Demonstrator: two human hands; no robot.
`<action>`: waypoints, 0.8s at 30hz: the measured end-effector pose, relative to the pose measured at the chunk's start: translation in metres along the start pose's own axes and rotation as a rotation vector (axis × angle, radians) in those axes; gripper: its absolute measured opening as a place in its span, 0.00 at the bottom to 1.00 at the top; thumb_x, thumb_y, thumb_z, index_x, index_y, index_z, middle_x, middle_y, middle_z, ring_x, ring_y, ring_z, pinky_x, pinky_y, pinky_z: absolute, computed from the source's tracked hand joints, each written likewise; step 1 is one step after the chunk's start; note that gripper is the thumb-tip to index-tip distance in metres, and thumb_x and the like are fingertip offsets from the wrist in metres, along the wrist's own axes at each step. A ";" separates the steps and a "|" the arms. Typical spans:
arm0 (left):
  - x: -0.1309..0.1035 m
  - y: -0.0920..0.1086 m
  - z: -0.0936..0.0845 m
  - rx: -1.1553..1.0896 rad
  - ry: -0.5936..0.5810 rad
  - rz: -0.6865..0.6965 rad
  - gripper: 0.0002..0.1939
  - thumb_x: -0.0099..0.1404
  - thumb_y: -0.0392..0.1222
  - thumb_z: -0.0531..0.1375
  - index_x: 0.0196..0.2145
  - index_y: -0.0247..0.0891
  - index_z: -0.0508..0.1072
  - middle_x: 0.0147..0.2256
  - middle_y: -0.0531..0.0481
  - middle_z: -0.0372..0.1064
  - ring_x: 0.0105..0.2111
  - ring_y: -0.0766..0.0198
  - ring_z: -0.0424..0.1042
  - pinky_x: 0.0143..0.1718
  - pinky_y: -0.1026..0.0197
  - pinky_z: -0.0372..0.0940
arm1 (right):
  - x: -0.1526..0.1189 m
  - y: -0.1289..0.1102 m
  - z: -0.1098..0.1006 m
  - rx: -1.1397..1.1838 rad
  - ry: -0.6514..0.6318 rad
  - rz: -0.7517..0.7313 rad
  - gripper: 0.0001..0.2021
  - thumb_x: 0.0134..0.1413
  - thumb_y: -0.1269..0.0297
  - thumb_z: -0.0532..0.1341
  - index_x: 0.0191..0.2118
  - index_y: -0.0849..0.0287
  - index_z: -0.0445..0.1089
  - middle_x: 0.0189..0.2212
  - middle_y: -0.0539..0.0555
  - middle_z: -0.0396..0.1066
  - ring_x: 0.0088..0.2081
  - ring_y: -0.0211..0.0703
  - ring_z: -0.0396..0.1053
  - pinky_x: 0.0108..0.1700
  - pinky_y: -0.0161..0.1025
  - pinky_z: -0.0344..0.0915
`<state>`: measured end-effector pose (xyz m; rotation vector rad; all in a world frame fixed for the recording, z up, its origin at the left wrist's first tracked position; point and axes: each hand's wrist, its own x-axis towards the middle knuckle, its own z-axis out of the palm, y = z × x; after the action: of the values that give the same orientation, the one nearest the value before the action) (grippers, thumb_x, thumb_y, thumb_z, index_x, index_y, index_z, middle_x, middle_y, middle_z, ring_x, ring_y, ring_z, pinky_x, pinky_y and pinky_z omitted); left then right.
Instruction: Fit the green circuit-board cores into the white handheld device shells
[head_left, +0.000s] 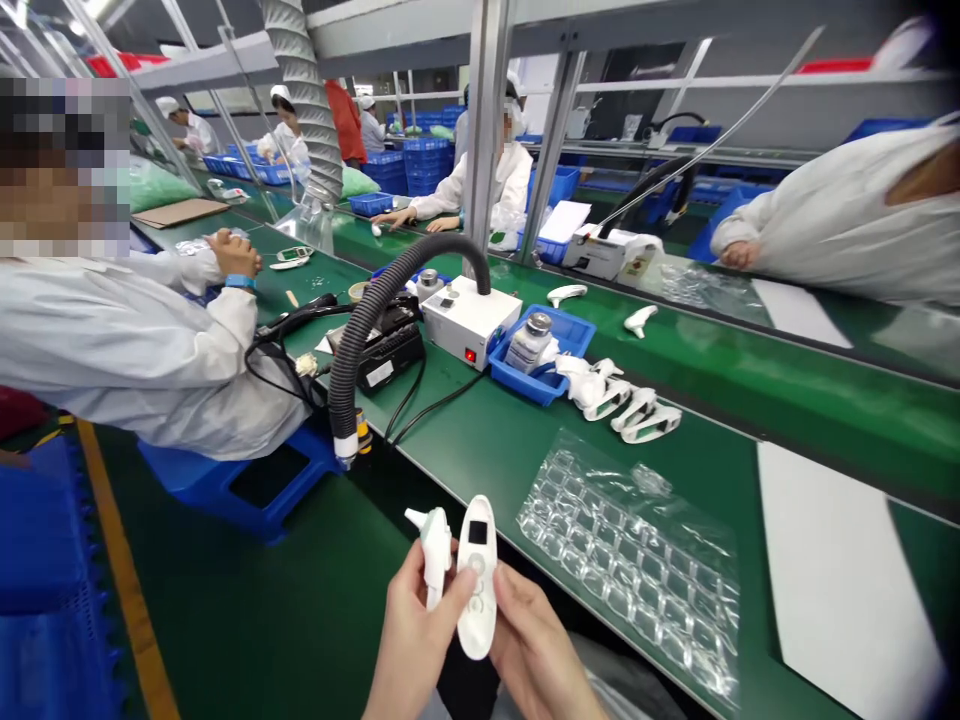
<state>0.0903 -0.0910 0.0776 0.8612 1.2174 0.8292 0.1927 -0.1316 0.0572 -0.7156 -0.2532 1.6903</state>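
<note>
My left hand point(412, 625) is closed around a white thermometer-like housing with a pointed probe tip point(436, 550). Its thumb also presses on a long oval white cover point(478, 615) with a dark window and round button outlines. From the other side, my right hand point(529, 630) grips the right edge of that same cover, fingers behind it. Both pieces are upright, side by side, just off the table's near edge. On the table to the right lies a clear plastic blister tray point(634, 570).
A blue bin point(544, 385) holds a metal-capped bottle point(529, 345); several white housings point(649, 424) lie beside it. A white box point(465, 318) carries a black hose point(341, 360) that hangs over the edge. A co-worker point(127, 320) sits at left. White sheets point(832, 560) lie right.
</note>
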 end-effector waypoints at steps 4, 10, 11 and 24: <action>0.001 0.007 0.011 0.025 -0.001 0.039 0.24 0.50 0.51 0.69 0.42 0.34 0.73 0.26 0.52 0.71 0.25 0.65 0.67 0.25 0.68 0.63 | -0.002 -0.029 -0.004 -0.517 -0.031 -0.104 0.20 0.59 0.48 0.57 0.42 0.60 0.76 0.32 0.56 0.73 0.34 0.46 0.70 0.38 0.43 0.66; 0.006 0.023 0.018 -0.023 0.016 0.050 0.24 0.47 0.53 0.70 0.37 0.34 0.74 0.19 0.56 0.65 0.19 0.69 0.60 0.16 0.70 0.55 | 0.057 -0.159 -0.046 -1.528 0.330 -0.798 0.14 0.56 0.56 0.59 0.43 0.56 0.75 0.39 0.58 0.72 0.41 0.49 0.69 0.44 0.46 0.65; 0.006 0.025 0.018 -0.024 0.014 0.051 0.24 0.47 0.53 0.70 0.37 0.34 0.74 0.19 0.57 0.64 0.18 0.70 0.59 0.16 0.70 0.54 | 0.075 -0.181 -0.055 -1.540 0.410 -0.852 0.15 0.55 0.56 0.59 0.44 0.57 0.75 0.40 0.59 0.71 0.42 0.51 0.68 0.43 0.47 0.65; 0.003 0.017 -0.001 -0.031 -0.053 0.037 0.20 0.52 0.54 0.67 0.32 0.33 0.73 0.20 0.55 0.62 0.20 0.71 0.58 0.18 0.70 0.55 | 0.103 -0.204 -0.054 -1.519 0.391 -0.850 0.11 0.56 0.58 0.56 0.35 0.59 0.70 0.30 0.54 0.71 0.31 0.44 0.66 0.33 0.40 0.62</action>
<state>0.0886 -0.0807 0.0911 0.8776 1.1426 0.8481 0.3803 0.0062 0.0906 -1.6622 -1.3866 0.2703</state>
